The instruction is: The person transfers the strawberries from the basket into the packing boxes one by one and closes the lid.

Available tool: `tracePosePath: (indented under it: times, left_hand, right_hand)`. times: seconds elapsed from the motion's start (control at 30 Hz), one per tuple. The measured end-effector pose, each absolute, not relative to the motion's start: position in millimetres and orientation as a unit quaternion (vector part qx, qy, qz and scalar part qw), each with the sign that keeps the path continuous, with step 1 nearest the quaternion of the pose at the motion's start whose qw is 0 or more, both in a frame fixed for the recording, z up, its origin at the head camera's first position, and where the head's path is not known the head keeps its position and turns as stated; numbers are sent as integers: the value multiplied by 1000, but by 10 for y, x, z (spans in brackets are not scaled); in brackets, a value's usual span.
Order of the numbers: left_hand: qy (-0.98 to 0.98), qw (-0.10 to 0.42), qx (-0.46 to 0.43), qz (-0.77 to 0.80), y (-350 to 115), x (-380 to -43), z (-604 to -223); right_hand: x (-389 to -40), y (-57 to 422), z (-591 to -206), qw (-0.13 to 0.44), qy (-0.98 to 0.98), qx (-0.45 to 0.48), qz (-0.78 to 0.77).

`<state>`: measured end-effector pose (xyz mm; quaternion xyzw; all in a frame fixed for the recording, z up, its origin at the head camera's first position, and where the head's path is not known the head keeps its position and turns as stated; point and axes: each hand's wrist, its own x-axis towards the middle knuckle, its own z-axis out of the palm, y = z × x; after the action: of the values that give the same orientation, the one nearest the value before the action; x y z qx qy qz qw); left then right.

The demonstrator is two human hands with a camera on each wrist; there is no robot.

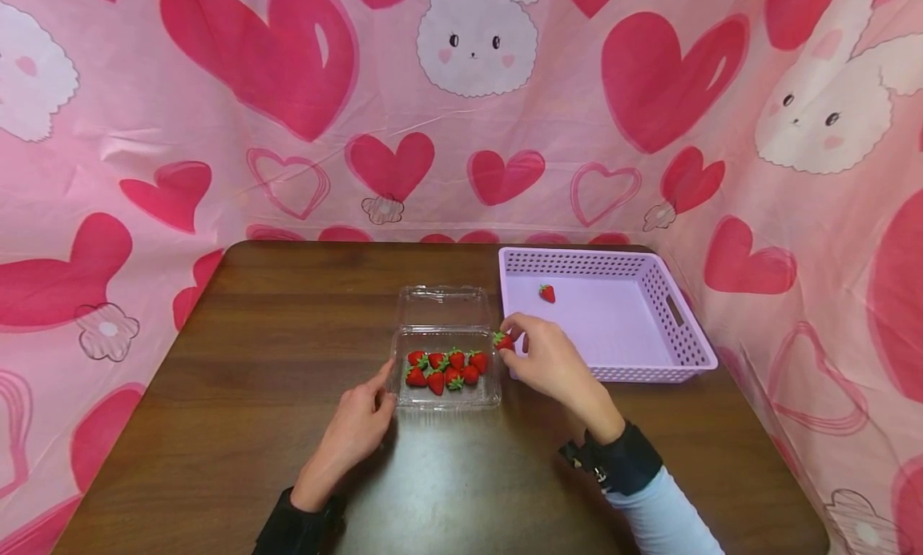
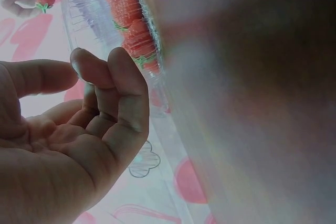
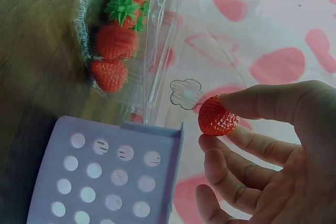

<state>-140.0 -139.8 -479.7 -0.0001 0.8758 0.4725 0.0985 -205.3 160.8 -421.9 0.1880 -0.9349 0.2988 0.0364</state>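
Note:
A strawberry [image 1: 502, 341] is pinched between the thumb and fingers of my right hand [image 1: 548, 358]. That hand is above the gap between the clear plastic container [image 1: 447, 403] and the lilac basket's near left corner. In the right wrist view the held strawberry [image 3: 218, 116] hangs clear of both. Several strawberries with green leaves lie in two rows in the container, whose lid [image 1: 443, 307] stands folded back behind it. My left hand [image 1: 358, 417] is at the container's left side, its fingers loosely bent; the fingertips appear to touch the wall.
The lilac basket [image 1: 609, 374] with perforated walls stands on the right of the brown wooden table [image 1: 288, 315]. One strawberry [image 1: 547, 293] lies on its floor near the left wall. A pink cloth [image 1: 447, 114] with hearts and rabbits hangs behind and beside the table.

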Motion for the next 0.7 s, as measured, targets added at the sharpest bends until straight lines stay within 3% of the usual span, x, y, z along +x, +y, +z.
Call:
tracePosePath:
  times: [0.7]
  left_hand:
    - [881,76,16,467,-1403,-1410,-4818]
  right_hand:
    - [-1885,1344,-4379,-14,-938,189,290]
